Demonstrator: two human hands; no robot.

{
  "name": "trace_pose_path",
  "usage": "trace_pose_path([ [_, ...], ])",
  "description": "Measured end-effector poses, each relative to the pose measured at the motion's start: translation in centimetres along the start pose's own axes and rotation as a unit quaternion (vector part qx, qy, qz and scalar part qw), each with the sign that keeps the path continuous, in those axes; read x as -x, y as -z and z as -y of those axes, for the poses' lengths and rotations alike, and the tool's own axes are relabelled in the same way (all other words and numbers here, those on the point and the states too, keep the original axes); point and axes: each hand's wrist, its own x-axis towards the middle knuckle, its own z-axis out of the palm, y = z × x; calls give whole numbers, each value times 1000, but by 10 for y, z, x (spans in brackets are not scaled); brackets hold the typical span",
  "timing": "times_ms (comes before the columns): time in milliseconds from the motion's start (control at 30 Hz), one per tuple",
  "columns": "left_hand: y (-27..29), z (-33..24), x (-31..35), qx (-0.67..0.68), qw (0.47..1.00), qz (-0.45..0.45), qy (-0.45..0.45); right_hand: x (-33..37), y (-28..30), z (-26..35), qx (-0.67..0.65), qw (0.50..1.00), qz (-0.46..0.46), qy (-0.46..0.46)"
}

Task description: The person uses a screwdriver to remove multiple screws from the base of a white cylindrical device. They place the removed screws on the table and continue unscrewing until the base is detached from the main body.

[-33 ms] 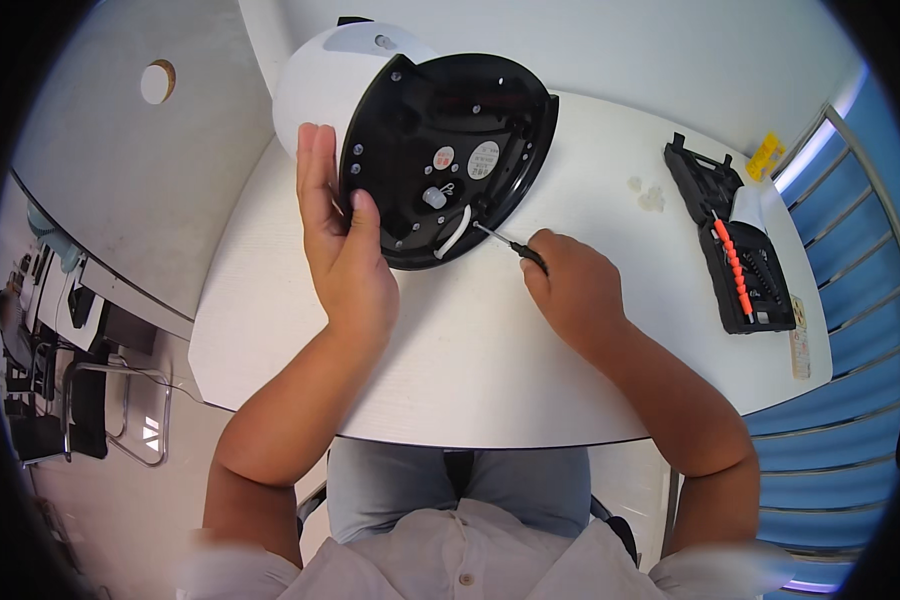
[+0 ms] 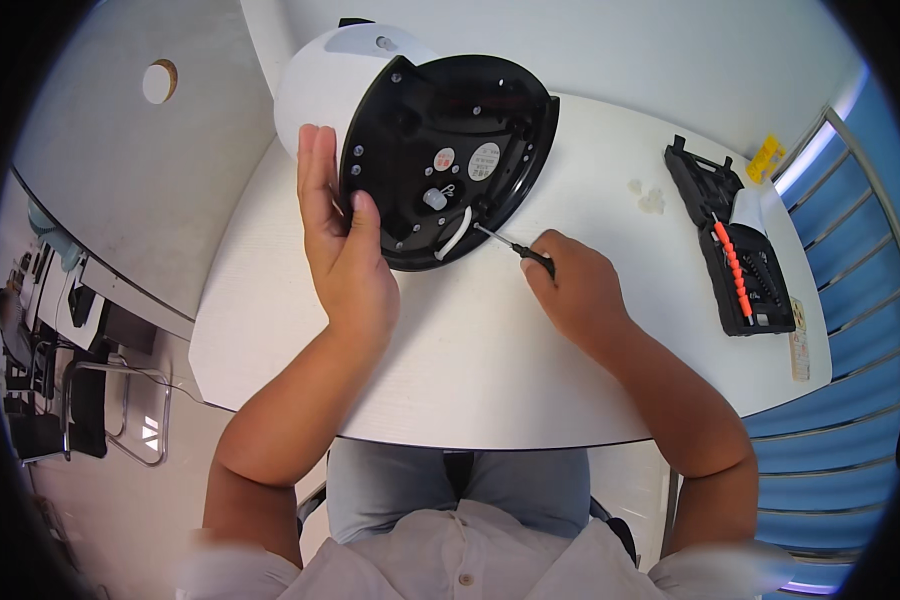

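A curved black plastic panel point(image 2: 400, 150) with screws, round stickers and a white cable loop point(image 2: 455, 236) stands tilted against a white rounded shell at the far side of the table. My left hand point(image 2: 345, 250) braces the panel's left edge, thumb on its dark face and fingers straight along the outside. In my right hand point(image 2: 582, 292) is a screwdriver point(image 2: 535, 258) with a black handle, pinched between thumb and forefinger. Its metal tip meets the panel near the lower right rim, beside the cable loop. The remaining right fingers are curled out of sight.
Behind the panel is the white shell point(image 2: 320, 80). To the right, an open black tool case point(image 2: 730, 270) holds an orange flexible shaft point(image 2: 732, 270). Small clear bits point(image 2: 650, 198) lie left of it, and a yellow object point(image 2: 765, 158) is at the back right. Metal rails point(image 2: 855, 300) border the right side.
The screwdriver's handle end and my right fingers have shifted very slightly. The left hand and the panel stay in place.
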Motion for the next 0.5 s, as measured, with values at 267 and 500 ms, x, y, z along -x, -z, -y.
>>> trace_pose_path([
  [267,16,-5,-3,64,996,48,24,-14,34,2,-308,887,247,-239],
  [500,25,19,-2,-81,989,102,-68,-4,10,-12,-173,960,177,-133],
])
